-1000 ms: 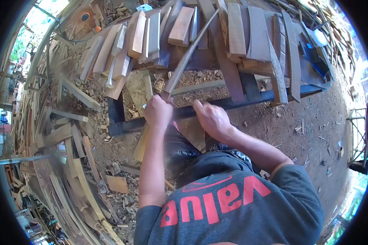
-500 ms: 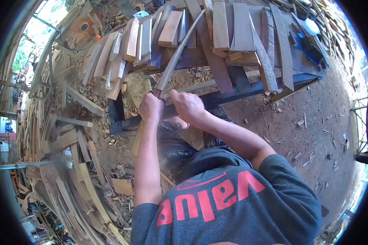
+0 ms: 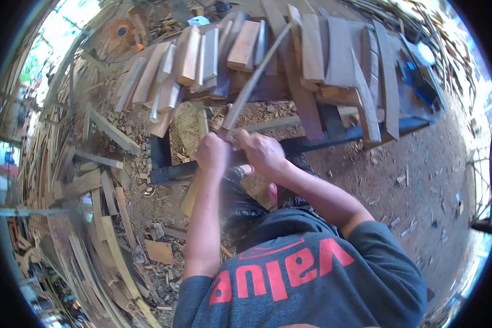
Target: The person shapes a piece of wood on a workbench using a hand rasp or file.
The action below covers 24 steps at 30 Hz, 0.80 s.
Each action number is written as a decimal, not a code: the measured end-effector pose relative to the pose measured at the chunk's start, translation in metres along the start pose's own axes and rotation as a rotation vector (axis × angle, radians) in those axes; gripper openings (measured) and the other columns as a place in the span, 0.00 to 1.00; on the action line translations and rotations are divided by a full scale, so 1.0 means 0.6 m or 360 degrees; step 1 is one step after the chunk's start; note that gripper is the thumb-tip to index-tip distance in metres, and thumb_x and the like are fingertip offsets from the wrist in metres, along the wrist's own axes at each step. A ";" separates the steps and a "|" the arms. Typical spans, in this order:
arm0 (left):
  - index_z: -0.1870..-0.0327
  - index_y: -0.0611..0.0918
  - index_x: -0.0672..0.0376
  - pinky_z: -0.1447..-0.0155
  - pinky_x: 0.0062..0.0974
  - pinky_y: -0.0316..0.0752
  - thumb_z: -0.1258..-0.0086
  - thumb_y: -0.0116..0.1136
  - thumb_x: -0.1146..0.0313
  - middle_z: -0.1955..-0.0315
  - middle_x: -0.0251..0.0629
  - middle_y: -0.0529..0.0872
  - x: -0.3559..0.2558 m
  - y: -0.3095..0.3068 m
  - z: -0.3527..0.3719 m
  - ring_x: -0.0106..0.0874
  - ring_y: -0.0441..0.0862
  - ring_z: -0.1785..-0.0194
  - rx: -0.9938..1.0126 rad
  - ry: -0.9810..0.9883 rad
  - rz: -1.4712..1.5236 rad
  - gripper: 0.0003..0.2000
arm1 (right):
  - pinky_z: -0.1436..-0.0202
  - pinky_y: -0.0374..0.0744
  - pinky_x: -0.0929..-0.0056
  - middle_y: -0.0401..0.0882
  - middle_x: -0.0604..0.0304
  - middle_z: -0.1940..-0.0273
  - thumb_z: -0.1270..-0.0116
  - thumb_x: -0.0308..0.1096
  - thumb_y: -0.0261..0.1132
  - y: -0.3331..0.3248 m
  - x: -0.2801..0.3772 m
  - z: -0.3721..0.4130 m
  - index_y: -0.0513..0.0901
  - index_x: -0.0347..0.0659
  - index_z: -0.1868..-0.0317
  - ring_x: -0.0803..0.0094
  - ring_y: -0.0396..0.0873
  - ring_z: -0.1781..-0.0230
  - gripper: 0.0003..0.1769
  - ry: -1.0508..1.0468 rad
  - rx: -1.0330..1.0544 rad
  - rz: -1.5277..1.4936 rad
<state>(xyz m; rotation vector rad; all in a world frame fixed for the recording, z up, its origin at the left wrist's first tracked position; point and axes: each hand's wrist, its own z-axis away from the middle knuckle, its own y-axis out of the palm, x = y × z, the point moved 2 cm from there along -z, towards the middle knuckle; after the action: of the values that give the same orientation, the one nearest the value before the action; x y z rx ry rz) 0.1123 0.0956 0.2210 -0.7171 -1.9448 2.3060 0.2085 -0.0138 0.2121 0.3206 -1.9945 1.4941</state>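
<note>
The left hand [image 3: 213, 152] clutches the near end of a long tapering tool [image 3: 247, 92], slanting far and right across wood pieces [image 3: 244, 46] on the table [image 3: 341, 135]. Beside it curls the right hand [image 3: 262, 153], perhaps gripping something.

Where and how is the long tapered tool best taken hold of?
Probably by the brown handle at its near end, coming from the person's side, as the left hand does. The long tapered tool points away from the person and narrows toward its far tip, among the wood pieces, so the near end looks easier to reach.
</note>
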 end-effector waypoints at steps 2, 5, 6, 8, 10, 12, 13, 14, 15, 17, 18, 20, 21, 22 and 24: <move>0.70 0.86 0.63 0.56 0.43 0.80 0.39 0.61 0.57 0.72 0.52 0.87 0.010 0.016 -0.007 0.48 0.87 0.63 -0.0037 0.0001 0.0081 0.16 | 0.67 0.79 0.50 0.80 0.44 0.72 0.37 0.27 0.54 -0.010 -0.016 0.034 0.69 0.39 0.60 0.46 0.82 0.69 0.06 -0.0009 0.0078 0.0076; 0.71 0.86 0.62 0.56 0.44 0.80 0.36 0.56 0.56 0.73 0.53 0.86 0.010 0.010 0.001 0.48 0.87 0.62 -0.0170 0.0035 0.0112 0.17 | 0.69 0.79 0.50 0.80 0.45 0.74 0.33 0.30 0.54 -0.021 -0.032 0.073 0.69 0.39 0.61 0.45 0.82 0.71 0.04 0.0066 0.0075 0.0276; 0.72 0.86 0.62 0.56 0.43 0.81 0.36 0.56 0.56 0.74 0.52 0.86 0.009 0.009 0.000 0.48 0.87 0.63 -0.0201 0.0022 0.0094 0.17 | 0.66 0.80 0.50 0.80 0.42 0.71 0.35 0.27 0.53 -0.030 -0.018 0.062 0.69 0.39 0.61 0.45 0.83 0.68 0.04 0.0178 0.0214 0.0338; 0.72 0.86 0.62 0.60 0.42 0.81 0.36 0.55 0.59 0.74 0.51 0.86 0.010 0.005 0.000 0.48 0.87 0.67 -0.0181 0.0048 0.0066 0.15 | 0.67 0.80 0.50 0.80 0.42 0.71 0.35 0.27 0.53 -0.007 -0.009 0.016 0.69 0.39 0.61 0.45 0.83 0.69 0.03 0.0079 0.0224 0.0372; 0.74 0.85 0.60 0.63 0.41 0.82 0.37 0.56 0.60 0.76 0.49 0.86 0.012 0.006 0.002 0.46 0.87 0.69 -0.0253 0.0057 0.0060 0.13 | 0.68 0.81 0.50 0.79 0.42 0.73 0.34 0.27 0.52 0.012 -0.001 -0.013 0.68 0.39 0.62 0.45 0.83 0.70 0.02 -0.0002 0.0138 0.0385; 0.74 0.85 0.59 0.62 0.43 0.81 0.39 0.57 0.63 0.76 0.47 0.86 0.014 0.014 0.002 0.46 0.87 0.68 -0.0302 0.0065 0.0064 0.10 | 0.68 0.81 0.50 0.79 0.42 0.74 0.34 0.27 0.53 0.001 0.003 -0.008 0.68 0.39 0.62 0.45 0.83 0.71 0.02 -0.0090 0.0122 0.0376; 0.75 0.84 0.58 0.62 0.44 0.81 0.40 0.57 0.64 0.75 0.47 0.86 0.016 0.022 0.003 0.46 0.88 0.67 -0.0328 0.0055 0.0078 0.09 | 0.68 0.81 0.51 0.79 0.42 0.75 0.34 0.27 0.53 -0.008 0.003 0.001 0.68 0.39 0.62 0.45 0.83 0.71 0.02 -0.0116 0.0098 0.0359; 0.73 0.84 0.59 0.61 0.47 0.81 0.41 0.57 0.66 0.74 0.47 0.87 0.022 0.035 0.000 0.47 0.88 0.66 -0.0331 0.0098 0.0101 0.07 | 0.69 0.81 0.51 0.79 0.42 0.75 0.34 0.27 0.53 -0.020 0.002 0.016 0.68 0.39 0.62 0.45 0.83 0.71 0.02 -0.0053 0.0170 0.0397; 0.73 0.84 0.59 0.61 0.47 0.81 0.41 0.57 0.66 0.74 0.47 0.87 0.027 0.037 0.000 0.47 0.88 0.66 -0.0358 0.0074 0.0104 0.07 | 0.69 0.80 0.51 0.79 0.42 0.75 0.34 0.27 0.53 -0.029 0.002 0.033 0.68 0.38 0.62 0.45 0.82 0.71 0.03 0.0020 0.0241 0.0432; 0.72 0.84 0.60 0.61 0.48 0.81 0.42 0.57 0.67 0.74 0.47 0.87 0.027 0.037 -0.004 0.46 0.87 0.68 -0.0354 0.0161 0.0040 0.07 | 0.69 0.80 0.51 0.79 0.43 0.75 0.34 0.27 0.54 -0.030 0.001 0.052 0.68 0.39 0.62 0.45 0.82 0.72 0.03 0.0051 0.0240 0.0465; 0.73 0.84 0.60 0.62 0.46 0.81 0.42 0.58 0.68 0.75 0.47 0.86 0.026 0.037 -0.005 0.45 0.87 0.68 -0.0351 0.0154 0.0016 0.07 | 0.69 0.80 0.51 0.79 0.43 0.75 0.34 0.28 0.55 -0.033 -0.003 0.053 0.68 0.39 0.62 0.46 0.82 0.72 0.04 0.0110 0.0242 0.0501; 0.73 0.84 0.60 0.63 0.45 0.81 0.42 0.58 0.68 0.75 0.47 0.86 0.026 0.036 -0.004 0.45 0.87 0.69 -0.0339 0.0130 0.0077 0.07 | 0.69 0.80 0.51 0.79 0.43 0.75 0.33 0.28 0.55 -0.010 0.000 0.025 0.69 0.39 0.62 0.45 0.82 0.72 0.04 0.0035 0.0178 0.0481; 0.74 0.84 0.60 0.64 0.44 0.81 0.43 0.58 0.67 0.76 0.47 0.86 0.026 0.035 -0.003 0.45 0.88 0.69 -0.0331 0.0122 0.0124 0.07 | 0.70 0.80 0.50 0.79 0.43 0.75 0.33 0.29 0.55 0.003 0.004 0.009 0.69 0.39 0.62 0.45 0.82 0.72 0.04 -0.0032 0.0098 0.0449; 0.74 0.84 0.60 0.64 0.44 0.81 0.43 0.58 0.67 0.76 0.47 0.86 0.026 0.035 -0.002 0.45 0.88 0.69 -0.0333 0.0117 0.0128 0.07 | 0.70 0.80 0.50 0.80 0.42 0.74 0.31 0.31 0.54 0.009 0.009 -0.003 0.69 0.38 0.61 0.44 0.82 0.73 0.05 -0.0018 0.0100 0.0456; 0.75 0.84 0.60 0.65 0.41 0.81 0.42 0.58 0.67 0.77 0.47 0.86 0.028 0.031 -0.003 0.44 0.87 0.70 -0.0368 0.0137 0.0138 0.07 | 0.70 0.80 0.50 0.80 0.42 0.74 0.30 0.31 0.54 -0.003 0.008 0.005 0.69 0.38 0.61 0.44 0.81 0.73 0.05 -0.0024 0.0117 0.0431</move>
<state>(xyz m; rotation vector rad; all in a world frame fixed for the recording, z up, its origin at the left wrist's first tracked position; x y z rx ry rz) 0.1029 0.0988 0.1979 -0.9198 -2.2053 2.0760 0.2048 -0.0163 0.2155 0.0936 -2.0615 1.7383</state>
